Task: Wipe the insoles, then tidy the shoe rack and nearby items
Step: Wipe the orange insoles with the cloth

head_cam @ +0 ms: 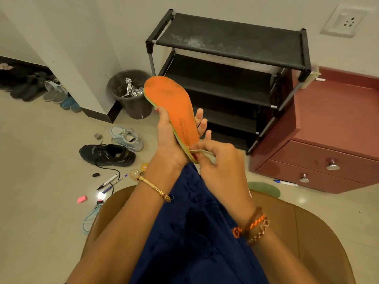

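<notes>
Orange foam faces up at the head camera: the insole is held in the air above the person's lap, toe end tilted away toward the shoe rack, so its whole top surface is open to wiping. The left hand grips it along its left edge, thumb over the top and fingers spread behind — a steadying hold that leaves the face clear. The right hand pinches a pale cloth between curled fingers and presses it against the heel end, the part nearest the body. I judge the wiping is under way at the heel. On the floor by the rack's left corner lie a black shoe and a pale shoe — untidied yet.
</notes>
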